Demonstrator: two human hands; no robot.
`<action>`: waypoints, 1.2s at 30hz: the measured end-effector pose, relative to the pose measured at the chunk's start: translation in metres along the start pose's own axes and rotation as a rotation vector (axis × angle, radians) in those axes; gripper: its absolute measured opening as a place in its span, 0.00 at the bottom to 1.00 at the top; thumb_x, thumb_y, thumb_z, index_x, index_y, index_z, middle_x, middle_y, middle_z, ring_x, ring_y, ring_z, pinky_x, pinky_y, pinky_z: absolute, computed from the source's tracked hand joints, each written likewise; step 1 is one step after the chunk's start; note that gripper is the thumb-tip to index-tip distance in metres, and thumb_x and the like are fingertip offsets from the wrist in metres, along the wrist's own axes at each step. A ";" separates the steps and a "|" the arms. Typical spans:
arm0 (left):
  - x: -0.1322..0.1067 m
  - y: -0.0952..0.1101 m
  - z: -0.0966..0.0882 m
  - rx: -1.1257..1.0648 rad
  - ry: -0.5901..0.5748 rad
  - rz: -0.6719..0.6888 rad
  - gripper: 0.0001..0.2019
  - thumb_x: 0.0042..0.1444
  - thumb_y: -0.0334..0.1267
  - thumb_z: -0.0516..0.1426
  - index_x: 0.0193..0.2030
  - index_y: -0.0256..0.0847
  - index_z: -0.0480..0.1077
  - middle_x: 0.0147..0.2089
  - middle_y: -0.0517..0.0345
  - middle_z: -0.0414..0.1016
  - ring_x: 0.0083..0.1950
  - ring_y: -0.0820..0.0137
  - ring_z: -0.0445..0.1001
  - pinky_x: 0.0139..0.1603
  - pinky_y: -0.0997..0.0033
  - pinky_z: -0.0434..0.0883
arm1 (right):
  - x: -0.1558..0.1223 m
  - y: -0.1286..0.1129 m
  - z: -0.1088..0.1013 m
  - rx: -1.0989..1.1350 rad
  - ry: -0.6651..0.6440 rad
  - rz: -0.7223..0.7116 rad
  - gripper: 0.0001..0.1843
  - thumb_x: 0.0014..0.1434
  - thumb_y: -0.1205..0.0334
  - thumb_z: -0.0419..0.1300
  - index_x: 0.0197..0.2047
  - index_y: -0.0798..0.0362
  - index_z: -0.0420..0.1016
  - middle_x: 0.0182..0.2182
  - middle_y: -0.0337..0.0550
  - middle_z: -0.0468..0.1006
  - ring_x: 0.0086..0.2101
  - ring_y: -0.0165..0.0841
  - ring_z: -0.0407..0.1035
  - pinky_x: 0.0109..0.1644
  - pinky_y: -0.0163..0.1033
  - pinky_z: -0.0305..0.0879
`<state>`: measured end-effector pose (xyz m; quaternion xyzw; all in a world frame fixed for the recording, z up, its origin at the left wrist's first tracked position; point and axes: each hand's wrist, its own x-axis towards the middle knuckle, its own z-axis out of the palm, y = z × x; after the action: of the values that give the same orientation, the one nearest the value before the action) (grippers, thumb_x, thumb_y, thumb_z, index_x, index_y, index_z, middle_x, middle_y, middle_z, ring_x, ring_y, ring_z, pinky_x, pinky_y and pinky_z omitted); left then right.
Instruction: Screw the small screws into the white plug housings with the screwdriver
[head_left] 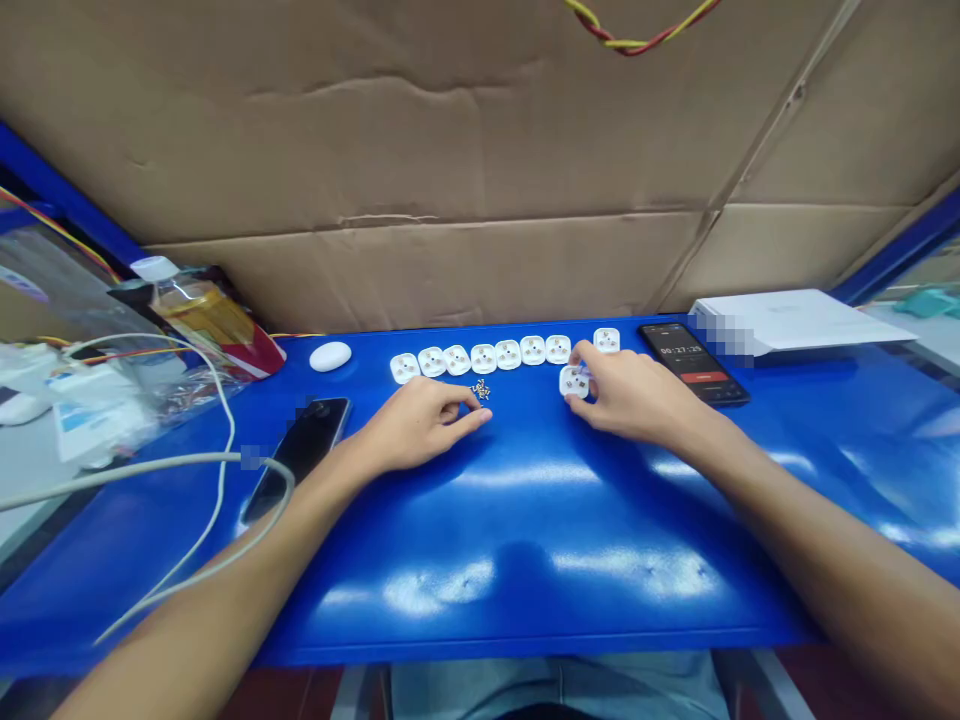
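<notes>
Several small white plastic socket parts (483, 357) lie in a row near the back of the blue table (525, 520), with one more (607, 340) apart at the right end. My right hand (634, 397) has its fingers closed round another white socket part (574, 380) just in front of the row. My left hand (420, 422) rests on the table with thumb and forefinger pinched together beside a small heap of brass screws (481, 390). What the pinch holds is too small to see.
A phone showing a timer (694, 362) and a white box (795, 318) lie at the right. A dark phone (300, 450), white cables (187, 470), a white oval case (330, 356) and a bottle (206, 315) sit at the left. Cardboard walls the back.
</notes>
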<state>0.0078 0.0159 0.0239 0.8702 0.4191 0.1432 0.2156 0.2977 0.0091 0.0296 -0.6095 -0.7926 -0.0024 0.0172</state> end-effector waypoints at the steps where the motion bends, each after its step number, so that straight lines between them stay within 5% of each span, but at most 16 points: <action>1: 0.000 0.000 0.000 -0.017 0.008 0.004 0.20 0.69 0.50 0.56 0.36 0.37 0.80 0.22 0.63 0.65 0.24 0.75 0.59 0.28 0.72 0.55 | -0.004 -0.008 -0.001 0.057 -0.008 -0.084 0.20 0.64 0.54 0.60 0.57 0.51 0.69 0.39 0.50 0.84 0.36 0.48 0.79 0.34 0.41 0.62; 4: 0.000 -0.002 -0.001 -0.090 0.033 0.024 0.17 0.69 0.49 0.57 0.42 0.38 0.81 0.27 0.60 0.74 0.28 0.72 0.67 0.31 0.72 0.62 | -0.015 -0.028 -0.001 0.256 -0.039 -0.352 0.16 0.66 0.57 0.59 0.56 0.48 0.70 0.42 0.46 0.83 0.39 0.44 0.79 0.38 0.41 0.66; 7: 0.001 -0.004 -0.004 -0.166 0.036 0.024 0.16 0.69 0.48 0.58 0.53 0.41 0.79 0.38 0.56 0.80 0.36 0.69 0.74 0.38 0.71 0.68 | -0.019 -0.036 0.003 0.396 -0.021 -0.472 0.24 0.67 0.52 0.62 0.63 0.48 0.68 0.51 0.49 0.81 0.46 0.44 0.77 0.46 0.43 0.71; 12: -0.002 -0.004 -0.007 -0.264 0.010 0.026 0.22 0.63 0.51 0.63 0.60 0.43 0.76 0.45 0.54 0.79 0.38 0.68 0.74 0.41 0.69 0.72 | -0.015 -0.030 0.001 0.528 0.283 -0.445 0.13 0.71 0.56 0.57 0.54 0.52 0.76 0.45 0.49 0.80 0.43 0.40 0.75 0.47 0.44 0.72; 18: -0.004 0.010 0.007 -0.361 -0.062 0.023 0.28 0.64 0.45 0.65 0.69 0.43 0.69 0.38 0.57 0.79 0.32 0.71 0.72 0.37 0.72 0.70 | -0.023 -0.032 -0.014 0.551 0.620 -0.390 0.09 0.69 0.54 0.63 0.42 0.50 0.79 0.34 0.43 0.78 0.33 0.35 0.74 0.38 0.40 0.69; 22: -0.004 0.011 0.012 -0.352 -0.107 0.038 0.25 0.64 0.45 0.64 0.67 0.44 0.73 0.46 0.54 0.82 0.35 0.70 0.72 0.39 0.71 0.70 | -0.030 -0.036 -0.014 0.627 0.616 -0.297 0.08 0.71 0.55 0.59 0.42 0.49 0.75 0.30 0.37 0.81 0.25 0.29 0.74 0.32 0.35 0.66; 36: -0.001 0.008 0.010 -0.307 -0.060 0.007 0.23 0.61 0.47 0.66 0.61 0.41 0.78 0.40 0.55 0.81 0.36 0.69 0.72 0.39 0.71 0.68 | -0.027 -0.040 0.001 0.618 0.487 -0.471 0.06 0.73 0.58 0.57 0.46 0.50 0.72 0.33 0.37 0.83 0.28 0.30 0.77 0.34 0.33 0.68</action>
<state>0.0167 0.0083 0.0193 0.8324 0.3825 0.1802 0.3582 0.2664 -0.0276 0.0282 -0.3604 -0.8459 0.0872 0.3832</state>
